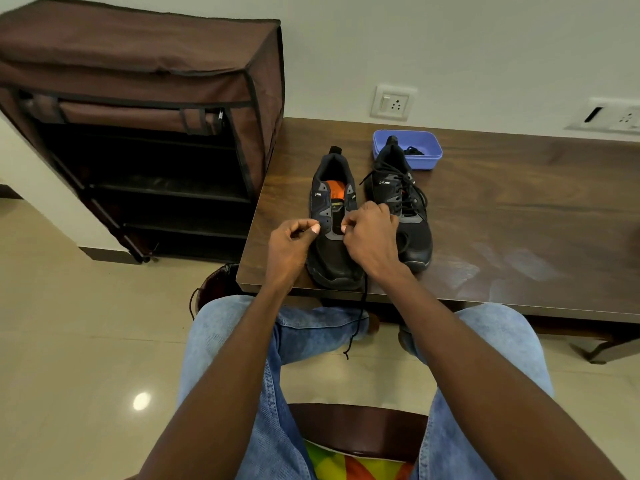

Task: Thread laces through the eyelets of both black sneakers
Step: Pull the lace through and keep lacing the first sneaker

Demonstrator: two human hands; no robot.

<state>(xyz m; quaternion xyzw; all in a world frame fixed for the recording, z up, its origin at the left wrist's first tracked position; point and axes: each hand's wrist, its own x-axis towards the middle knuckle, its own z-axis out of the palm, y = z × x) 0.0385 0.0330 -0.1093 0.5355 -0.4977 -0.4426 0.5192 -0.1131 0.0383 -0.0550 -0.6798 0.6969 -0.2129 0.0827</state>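
Even indoor light, floor (pixel 69 341) glare, wide-angle bowing

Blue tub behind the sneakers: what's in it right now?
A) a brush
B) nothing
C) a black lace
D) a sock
C: a bundled black lace lies in the blue tub, behind the laced right sneaker; both hands work at the left sneaker, whose upper eyelets show no lace.

We've got both bare forearms stretched forward from the bottom of the view, angling in toward each other. Our left hand (pixel 292 242) has its fingers curled in, thumb pressed against the fingertips in a pinch. Our right hand (pixel 370 233) is knuckles-up, fingers bunched tight and pinching too.
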